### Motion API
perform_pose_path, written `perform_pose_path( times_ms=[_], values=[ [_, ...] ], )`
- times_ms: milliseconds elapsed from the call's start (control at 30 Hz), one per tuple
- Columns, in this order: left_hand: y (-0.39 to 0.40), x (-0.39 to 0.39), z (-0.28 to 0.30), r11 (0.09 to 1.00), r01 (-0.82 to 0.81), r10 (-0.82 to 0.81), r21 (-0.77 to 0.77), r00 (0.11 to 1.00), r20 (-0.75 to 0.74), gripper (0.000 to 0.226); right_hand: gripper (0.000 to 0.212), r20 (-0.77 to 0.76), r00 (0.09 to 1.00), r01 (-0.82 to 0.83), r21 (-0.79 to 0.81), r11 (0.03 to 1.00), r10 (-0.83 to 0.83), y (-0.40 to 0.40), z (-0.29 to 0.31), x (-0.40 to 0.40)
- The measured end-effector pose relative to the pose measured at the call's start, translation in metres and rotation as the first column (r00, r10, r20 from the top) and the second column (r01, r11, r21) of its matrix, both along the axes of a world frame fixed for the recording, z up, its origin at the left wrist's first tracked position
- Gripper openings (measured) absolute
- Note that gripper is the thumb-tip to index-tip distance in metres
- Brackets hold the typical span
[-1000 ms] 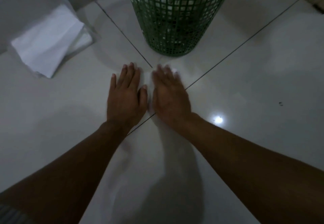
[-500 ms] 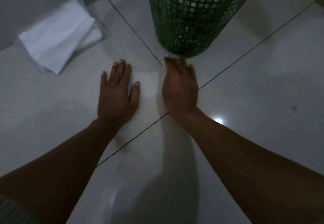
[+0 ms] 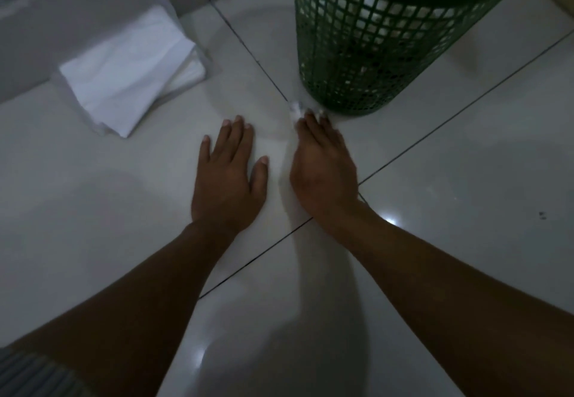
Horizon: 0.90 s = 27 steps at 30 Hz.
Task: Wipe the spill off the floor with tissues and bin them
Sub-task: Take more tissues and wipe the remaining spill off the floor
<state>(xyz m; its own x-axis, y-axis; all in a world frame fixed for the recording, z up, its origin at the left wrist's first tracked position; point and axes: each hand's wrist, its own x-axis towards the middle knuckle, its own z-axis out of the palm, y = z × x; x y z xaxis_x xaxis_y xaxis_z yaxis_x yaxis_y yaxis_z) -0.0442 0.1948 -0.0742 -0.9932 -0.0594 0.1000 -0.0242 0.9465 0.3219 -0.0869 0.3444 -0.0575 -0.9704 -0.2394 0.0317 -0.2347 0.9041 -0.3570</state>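
Observation:
My right hand [image 3: 323, 170] presses palm-down on a white tissue [image 3: 294, 110] on the pale tiled floor. The tissue peeks out past the fingertips and along the thumb side, just short of the base of the green mesh bin [image 3: 372, 42]. My left hand [image 3: 228, 176] lies flat on the floor a little to the left, fingers apart, holding nothing. A stack of white tissues [image 3: 130, 70] in clear wrap lies at the far left by the wall. I cannot make out the spill in the dim light.
Crumpled pale paper shows through the bin's mesh. A grey wall base [image 3: 77, 18] runs along the upper left. Dark grout lines [image 3: 435, 129] cross near my hands. A small dark speck [image 3: 542, 215] sits on the floor at the right.
My hands were side by side and have moved apart. The right hand slid forward with the tissue toward the bin's base, and the left hand shifted left.

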Motion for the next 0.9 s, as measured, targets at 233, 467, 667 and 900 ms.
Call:
perform_pose_path(
  times_ms=[233,467,667,900],
  values=[
    [-0.001,0.0,0.0,1.0,-0.005,0.005,0.004,1.0,0.028,0.059,0.069,0.038,0.996,-0.078,0.02,0.997,0.078,-0.028,-0.004,-0.023],
    [-0.011,-0.005,0.007,0.999,-0.022,0.022,0.024,0.999,-0.032,0.058,0.056,-0.028,0.99,-0.136,0.005,0.991,0.136,-0.004,-0.007,0.002],
    [-0.025,-0.007,-0.002,0.998,-0.058,0.058,-0.016,0.998,0.023,0.067,0.054,0.032,0.994,-0.109,0.054,0.993,0.107,-0.035,-0.005,-0.039],
    [-0.028,-0.006,-0.003,0.999,-0.054,0.054,0.0,0.999,0.0,0.067,0.049,-0.048,0.998,0.041,0.092,0.995,-0.037,0.009,-0.005,0.005]
  ],
)
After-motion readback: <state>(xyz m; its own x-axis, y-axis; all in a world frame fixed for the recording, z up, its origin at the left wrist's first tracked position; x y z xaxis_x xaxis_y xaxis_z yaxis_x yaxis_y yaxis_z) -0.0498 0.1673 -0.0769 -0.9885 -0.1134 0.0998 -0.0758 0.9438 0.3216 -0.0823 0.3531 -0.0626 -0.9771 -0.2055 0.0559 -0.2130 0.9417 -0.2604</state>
